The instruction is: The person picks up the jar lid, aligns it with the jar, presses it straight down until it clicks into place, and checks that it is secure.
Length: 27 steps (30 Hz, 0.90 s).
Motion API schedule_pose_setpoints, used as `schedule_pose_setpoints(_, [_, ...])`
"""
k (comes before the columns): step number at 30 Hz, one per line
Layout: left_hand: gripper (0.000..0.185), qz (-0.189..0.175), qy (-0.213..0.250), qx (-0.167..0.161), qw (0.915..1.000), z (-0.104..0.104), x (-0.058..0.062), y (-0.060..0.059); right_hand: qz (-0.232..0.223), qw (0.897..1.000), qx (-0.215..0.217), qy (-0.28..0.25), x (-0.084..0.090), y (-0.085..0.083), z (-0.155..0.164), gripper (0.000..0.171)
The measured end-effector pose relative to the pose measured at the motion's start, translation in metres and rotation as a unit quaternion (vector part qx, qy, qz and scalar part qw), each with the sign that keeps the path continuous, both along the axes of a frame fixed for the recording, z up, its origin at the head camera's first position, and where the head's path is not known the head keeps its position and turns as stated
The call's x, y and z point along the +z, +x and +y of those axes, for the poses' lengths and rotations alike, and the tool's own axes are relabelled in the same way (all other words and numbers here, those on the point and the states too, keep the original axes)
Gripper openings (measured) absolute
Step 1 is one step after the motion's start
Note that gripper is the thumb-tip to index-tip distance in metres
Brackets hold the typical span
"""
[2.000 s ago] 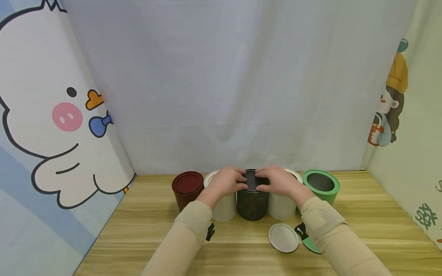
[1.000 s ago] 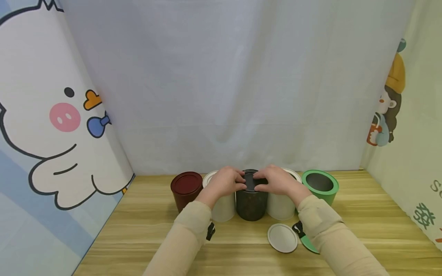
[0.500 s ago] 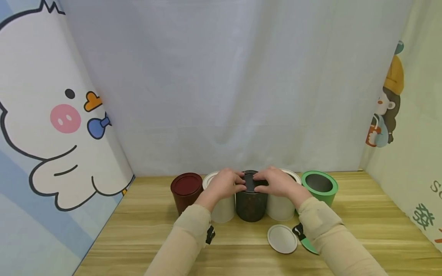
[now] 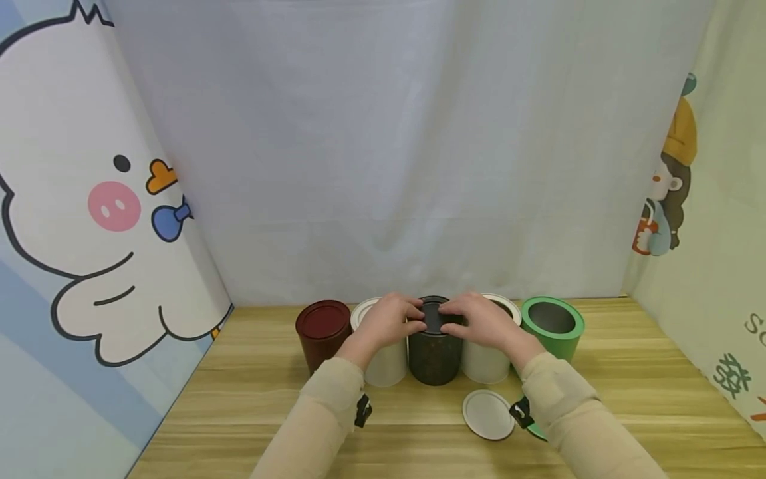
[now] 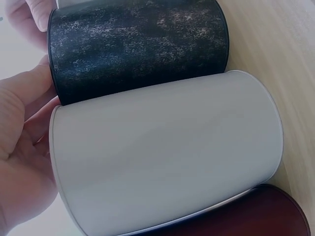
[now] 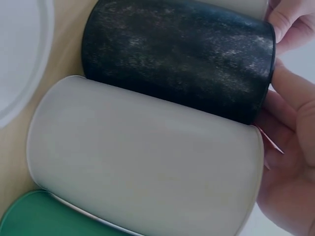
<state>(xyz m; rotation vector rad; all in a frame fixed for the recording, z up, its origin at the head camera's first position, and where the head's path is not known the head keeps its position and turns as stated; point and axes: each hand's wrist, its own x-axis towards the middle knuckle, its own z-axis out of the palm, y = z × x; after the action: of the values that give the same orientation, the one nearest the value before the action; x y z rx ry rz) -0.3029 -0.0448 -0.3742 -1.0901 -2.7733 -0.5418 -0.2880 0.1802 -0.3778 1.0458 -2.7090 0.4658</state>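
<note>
A dark, mottled black can (image 4: pixel 435 359) stands upright in the middle of a row, with its black lid (image 4: pixel 433 315) on top. My left hand (image 4: pixel 391 316) rests its fingertips and thumb tip on the lid's left edge. My right hand (image 4: pixel 481 318) touches the right edge the same way, its fingers spread. In the left wrist view, fingertips meet the black can's rim. The right wrist view shows the thumb (image 6: pixel 295 86) against that rim too. White cans flank it: the left one (image 4: pixel 385 362) looks lidded, while the right one (image 4: pixel 487 362) shows a dark opening.
A dark red can (image 4: pixel 324 326), lidded, ends the row at left. An uncovered green can (image 4: pixel 562 342) ends it at right. On the wooden table (image 4: pixel 431 439) lie a white lid (image 4: pixel 488 415) and a green lid (image 4: pixel 536 431), partly under the right forearm. A pale curtain (image 4: pixel 419 166) hangs behind.
Both hands keep the same hold at the black can's lid. The right forearm has shifted slightly and covers more of the green lid. The cans stay in place.
</note>
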Motion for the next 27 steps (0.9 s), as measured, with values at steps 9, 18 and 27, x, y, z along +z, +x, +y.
schedule_pose_setpoints(9, [0.033,0.021,0.014,0.008,0.9997,-0.002,-0.005,0.006,0.036,0.999,-0.019,-0.029,-0.009,0.009,0.003,0.043])
schedule_pose_setpoints(18, [0.033,0.091,0.062,0.000,0.9939,-0.002,-0.012,0.017,0.081,0.994,-0.004,-0.067,-0.012,0.022,0.012,0.043])
schedule_pose_setpoints(27, [0.043,0.099,0.099,-0.035,0.9895,0.007,-0.021,0.034,0.073,0.994,-0.007,-0.077,-0.018,0.042,0.029,0.053])
